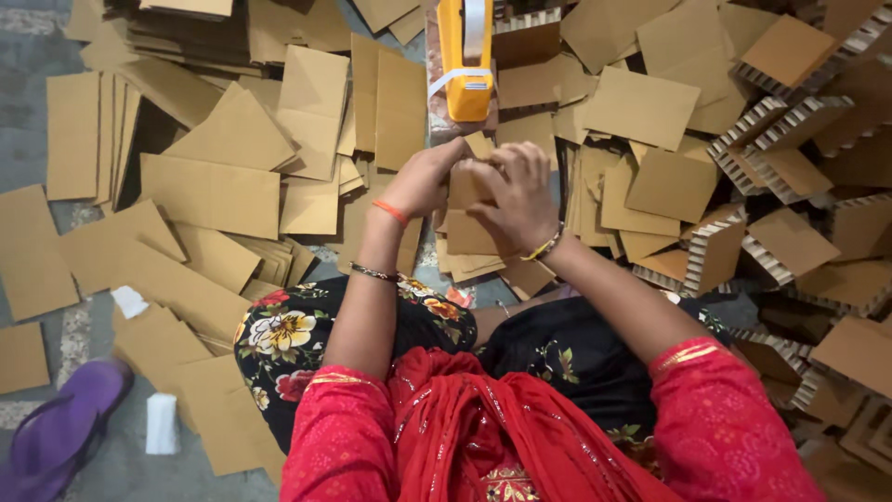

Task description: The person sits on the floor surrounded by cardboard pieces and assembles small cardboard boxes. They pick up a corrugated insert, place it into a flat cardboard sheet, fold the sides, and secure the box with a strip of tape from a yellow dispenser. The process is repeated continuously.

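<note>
Two hands, left hand (pixel 423 181) and right hand (pixel 516 195), clasp a small brown cardboard piece (pixel 465 184) between their fingers, seemingly mid-assembly; beyond the fingertips stands a yellow tape dispenser (pixel 465 60), likely needed next.

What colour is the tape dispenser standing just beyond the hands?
The tape dispenser is bright yellow with a white roll of tape; the head view shows it clearly.

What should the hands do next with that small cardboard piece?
Probably reach the right hand forward to the yellow tape dispenser. Both hands already clasp the small cardboard piece, left hand beside it, and the dispenser stands just beyond them.
</note>
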